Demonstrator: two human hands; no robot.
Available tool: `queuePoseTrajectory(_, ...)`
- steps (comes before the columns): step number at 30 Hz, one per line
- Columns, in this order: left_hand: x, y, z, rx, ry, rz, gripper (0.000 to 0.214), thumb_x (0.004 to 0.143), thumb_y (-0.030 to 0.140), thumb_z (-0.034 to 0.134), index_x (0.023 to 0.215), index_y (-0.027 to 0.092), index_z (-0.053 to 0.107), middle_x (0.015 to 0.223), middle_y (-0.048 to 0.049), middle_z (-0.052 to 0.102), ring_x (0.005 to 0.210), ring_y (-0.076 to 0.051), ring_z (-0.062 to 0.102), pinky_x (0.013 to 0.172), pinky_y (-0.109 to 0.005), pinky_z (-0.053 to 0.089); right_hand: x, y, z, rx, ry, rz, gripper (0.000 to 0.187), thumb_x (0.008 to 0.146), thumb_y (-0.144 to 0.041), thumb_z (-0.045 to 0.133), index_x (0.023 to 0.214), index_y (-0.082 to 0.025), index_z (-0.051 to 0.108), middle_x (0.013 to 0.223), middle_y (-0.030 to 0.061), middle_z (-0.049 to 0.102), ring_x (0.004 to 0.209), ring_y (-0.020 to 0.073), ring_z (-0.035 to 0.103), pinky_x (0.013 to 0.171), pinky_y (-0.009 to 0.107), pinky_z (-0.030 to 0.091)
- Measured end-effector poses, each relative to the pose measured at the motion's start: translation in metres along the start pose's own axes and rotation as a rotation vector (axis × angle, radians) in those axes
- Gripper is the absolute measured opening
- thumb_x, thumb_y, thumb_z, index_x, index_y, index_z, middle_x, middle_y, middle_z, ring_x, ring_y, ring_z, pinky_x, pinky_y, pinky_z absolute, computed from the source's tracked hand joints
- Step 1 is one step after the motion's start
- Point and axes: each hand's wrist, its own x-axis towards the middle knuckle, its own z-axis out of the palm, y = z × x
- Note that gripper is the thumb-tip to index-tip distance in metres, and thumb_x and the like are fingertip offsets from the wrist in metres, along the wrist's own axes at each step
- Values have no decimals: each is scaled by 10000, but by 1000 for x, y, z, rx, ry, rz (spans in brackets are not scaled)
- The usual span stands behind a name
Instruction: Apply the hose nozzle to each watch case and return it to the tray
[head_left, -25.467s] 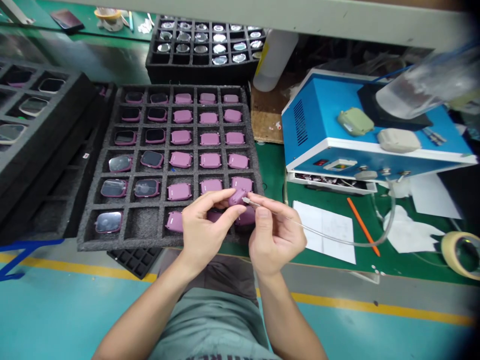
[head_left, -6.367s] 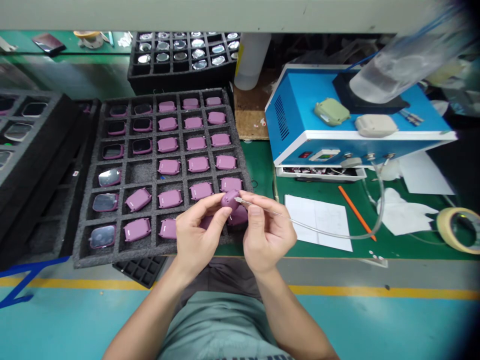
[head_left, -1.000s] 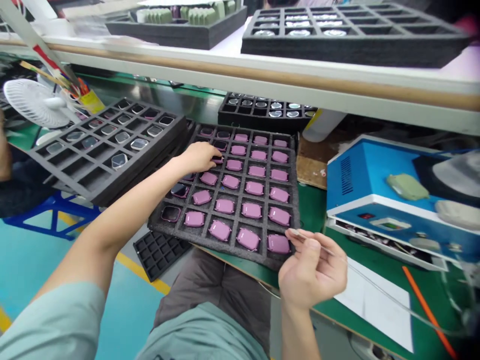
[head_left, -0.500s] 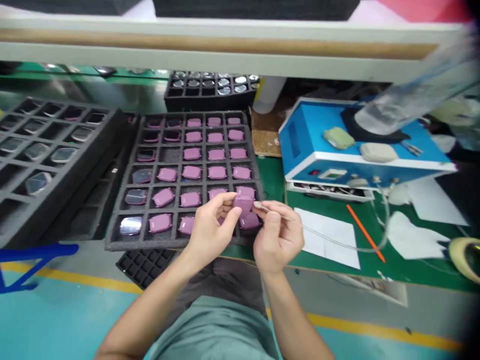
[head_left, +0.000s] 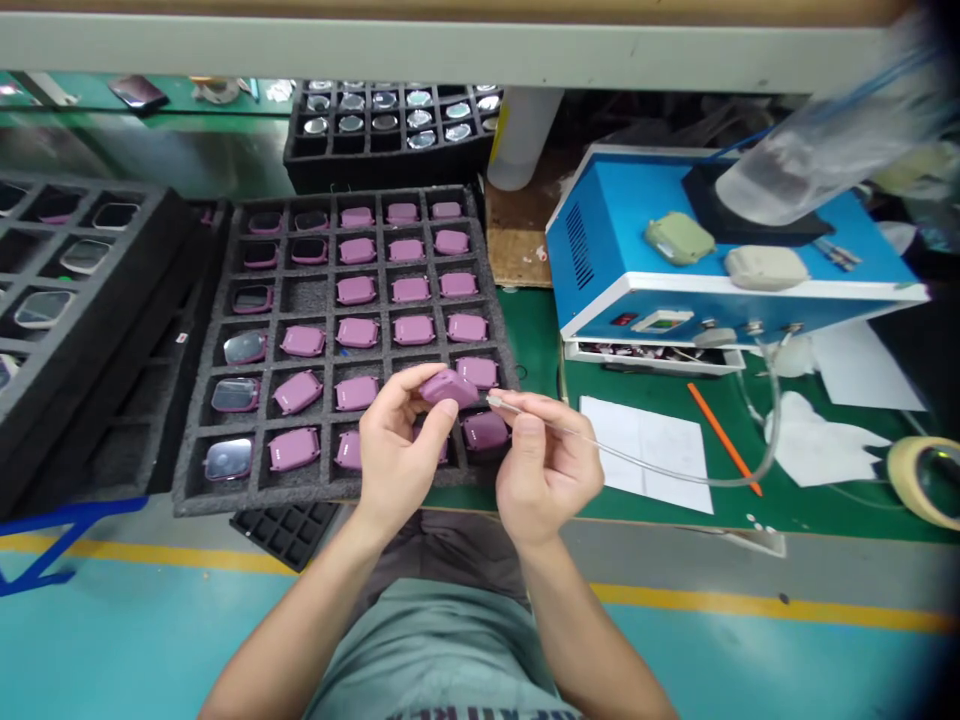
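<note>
My left hand pinches a pink watch case between thumb and fingers, lifted just above the front right corner of a dark foam tray. My right hand is closed on a thin nozzle with a clear tube trailing right; its tip sits right beside the held case. The tray's cells hold several pink cases, some face down, some with glass faces up; one cell in the third row is bare.
A blue machine stands at the right with two pale cases on top. White paper, an orange pencil and a tape roll lie on the green bench. More foam trays sit at left and behind. A shelf edge runs overhead.
A second ago my left hand reached into the far left of the tray; it came back with a pink case, which now sits at the nozzle tip in front of me.
</note>
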Motion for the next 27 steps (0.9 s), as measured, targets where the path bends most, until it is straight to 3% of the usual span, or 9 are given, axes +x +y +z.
queuePoseTrajectory(6,-3,1,2,-127,24,-117,339,837,264,871,1080,194,646,993,-58,836,888,-185,818,820,-267,656,0,-1,0,-79,-21,26,80,1020,-231,640,1068,-230,705,1007,36,786,942,189,818,847,390,711)
queuePoseTrajectory(12,-4,3,2,-103,-2,-84,413,831,285,890,1181,181,698,1083,-87,844,979,-224,829,889,-296,675,-1,0,-1,-95,-30,38,81,1012,-231,663,1073,-233,717,1004,34,800,928,181,818,839,360,717)
queuePoseTrajectory(27,-7,2,2,-46,4,-51,400,849,319,884,1186,178,722,1128,-105,835,1016,-249,825,912,-316,675,-1,-3,0,-95,-11,77,65,1015,-253,660,1048,-225,708,980,30,785,889,182,821,824,372,729)
